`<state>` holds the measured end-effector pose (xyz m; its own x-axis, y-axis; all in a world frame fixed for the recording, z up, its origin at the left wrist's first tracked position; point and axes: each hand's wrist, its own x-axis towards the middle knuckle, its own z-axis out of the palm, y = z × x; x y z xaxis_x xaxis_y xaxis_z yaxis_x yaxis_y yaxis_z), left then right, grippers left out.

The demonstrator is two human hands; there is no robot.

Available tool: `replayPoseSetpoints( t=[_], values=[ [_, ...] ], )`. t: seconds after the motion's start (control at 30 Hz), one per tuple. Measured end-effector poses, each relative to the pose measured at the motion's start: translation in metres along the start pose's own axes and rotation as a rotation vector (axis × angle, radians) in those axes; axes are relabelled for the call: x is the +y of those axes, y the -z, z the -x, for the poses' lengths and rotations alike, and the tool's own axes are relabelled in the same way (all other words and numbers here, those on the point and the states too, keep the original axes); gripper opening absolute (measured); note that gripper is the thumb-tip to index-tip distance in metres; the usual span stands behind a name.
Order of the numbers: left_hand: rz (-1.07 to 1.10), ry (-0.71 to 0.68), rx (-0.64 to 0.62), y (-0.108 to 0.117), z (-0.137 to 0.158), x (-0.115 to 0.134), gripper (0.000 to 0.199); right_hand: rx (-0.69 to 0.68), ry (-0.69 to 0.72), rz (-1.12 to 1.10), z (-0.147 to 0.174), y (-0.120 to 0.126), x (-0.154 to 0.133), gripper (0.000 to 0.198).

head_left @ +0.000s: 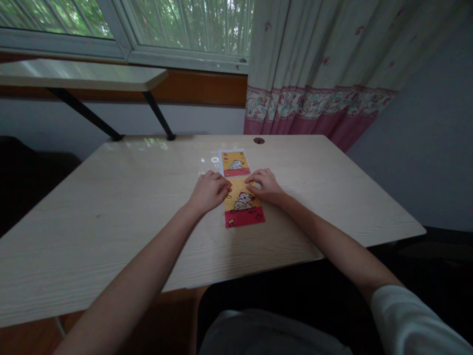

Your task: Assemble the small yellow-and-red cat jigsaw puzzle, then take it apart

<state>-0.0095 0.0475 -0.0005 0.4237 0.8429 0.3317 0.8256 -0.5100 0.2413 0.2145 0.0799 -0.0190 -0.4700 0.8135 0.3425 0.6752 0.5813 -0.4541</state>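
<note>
A yellow and red jigsaw puzzle (244, 217) lies flat on the table, showing a white cartoon animal in a red hat. My left hand (210, 191) is closed at its upper left edge, fingertips on the border. Across from it, my right hand (266, 186) bends over the upper right edge, thumb and fingers close together on the puzzle. The fingers cover parts of both edges. Just behind the puzzle, touching or nearly touching its top edge, is a smaller picture card (235, 162) with a white margin and the same design.
The pale wooden table (148, 197) has a round cable hole (259, 141) near its back edge. A raised shelf (81, 74) on black supports stands at the back left. Behind are a window (188, 24) and a floral curtain (295, 64).
</note>
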Motion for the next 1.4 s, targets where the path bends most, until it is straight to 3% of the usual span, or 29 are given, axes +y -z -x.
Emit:
replayPoseSetpoints(
  t=[0.33,0.93,1.4],
  values=[
    [0.109,-0.142,-0.083,-0.003,0.0004,-0.0013,0.026,-0.045,0.127,0.042,0.0064,0.0008,0.0023,0.018],
    [0.116,-0.124,-0.075,-0.0042,-0.0004,0.0049,0.026,-0.05,0.229,0.151,0.0052,0.0009,-0.0002,0.021],
    [-0.047,-0.158,-0.096,-0.0026,0.0003,0.0071,0.029,-0.035,0.265,0.184,0.0048,-0.0013,0.001,0.022]
  ],
)
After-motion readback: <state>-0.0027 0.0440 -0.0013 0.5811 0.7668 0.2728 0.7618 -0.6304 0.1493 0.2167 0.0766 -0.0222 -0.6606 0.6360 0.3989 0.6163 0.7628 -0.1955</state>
